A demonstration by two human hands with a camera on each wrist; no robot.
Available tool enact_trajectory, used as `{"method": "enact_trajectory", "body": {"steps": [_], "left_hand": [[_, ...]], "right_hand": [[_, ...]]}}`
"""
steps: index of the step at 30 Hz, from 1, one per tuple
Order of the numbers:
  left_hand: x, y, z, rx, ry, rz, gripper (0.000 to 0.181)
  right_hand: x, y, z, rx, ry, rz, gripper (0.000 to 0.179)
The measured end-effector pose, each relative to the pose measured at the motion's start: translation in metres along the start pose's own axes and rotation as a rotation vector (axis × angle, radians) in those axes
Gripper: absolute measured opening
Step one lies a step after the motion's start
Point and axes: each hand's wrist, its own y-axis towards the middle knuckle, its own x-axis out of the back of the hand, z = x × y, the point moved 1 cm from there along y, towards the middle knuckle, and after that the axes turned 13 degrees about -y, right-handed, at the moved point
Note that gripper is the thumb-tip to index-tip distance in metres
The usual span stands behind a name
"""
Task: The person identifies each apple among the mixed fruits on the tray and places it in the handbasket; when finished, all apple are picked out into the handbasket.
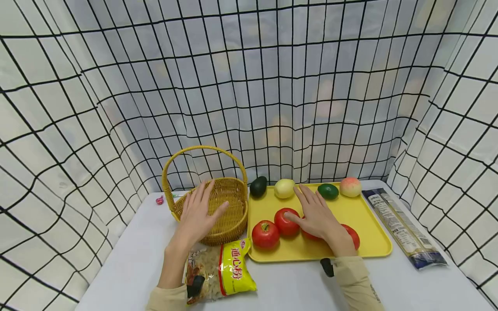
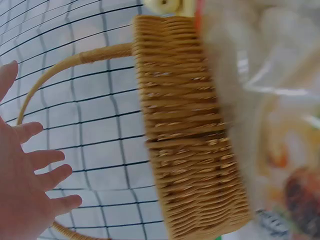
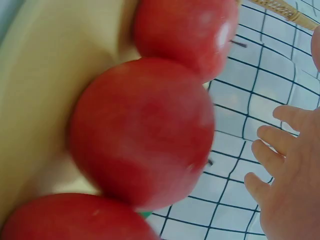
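My left hand [image 1: 198,215] is held over the near left part of a wicker basket [image 1: 229,196] with a tall handle, fingers spread and nothing in them. In the left wrist view the woven side of the basket [image 2: 185,125] stands beyond the spread fingers. My right hand [image 1: 317,216], also spread and holding nothing, hovers above a yellow tray [image 1: 365,233]. Red apple-like fruits lie below it: one at the left [image 1: 266,234], another beside it [image 1: 285,221], others partly hidden by the hand and forearm. A large red fruit [image 3: 142,132] fills the middle of the right wrist view.
Along the tray's back lie a dark avocado [image 1: 258,187], a pale yellow fruit [image 1: 284,188], a green fruit [image 1: 328,191] and a peach [image 1: 350,187]. A pasta bag [image 1: 237,268] lies before the basket, a long packet [image 1: 404,226] right of the tray, a small pink item [image 1: 159,200] left.
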Motion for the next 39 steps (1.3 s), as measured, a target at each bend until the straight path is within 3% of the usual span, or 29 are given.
{"method": "enact_trajectory", "body": {"steps": [5,12,16,21,25,28,32,39], "left_hand": [[0.016,-0.006,-0.009,-0.02,-0.016,-0.049,0.085],[0.045,0.002,-0.013,-0.049,-0.036,-0.104,0.084],[0.063,0.004,0.002,-0.055,-0.112,-0.179,0.083],[0.076,0.0,0.04,-0.023,-0.293,-0.252,0.083],[0.074,-0.007,0.073,0.039,-0.452,-0.223,0.084],[0.069,-0.013,0.088,0.108,-0.55,-0.177,0.085],[0.064,-0.015,0.098,0.186,-0.596,-0.122,0.087],[0.053,-0.011,0.102,0.215,-0.595,-0.062,0.09]], "right_hand": [[0.004,0.001,0.007,0.025,0.022,-0.022,0.096],[0.016,0.001,0.006,0.017,0.039,-0.042,0.095],[0.019,-0.001,0.005,0.008,0.048,-0.05,0.093],[0.018,-0.003,0.008,0.014,0.065,-0.043,0.092],[0.015,-0.008,0.011,0.022,0.06,-0.032,0.09],[0.012,-0.008,0.014,0.049,0.054,-0.04,0.088],[0.007,-0.004,0.028,0.096,0.07,-0.044,0.085],[-0.007,0.003,0.066,0.249,0.067,0.017,0.081]]}}
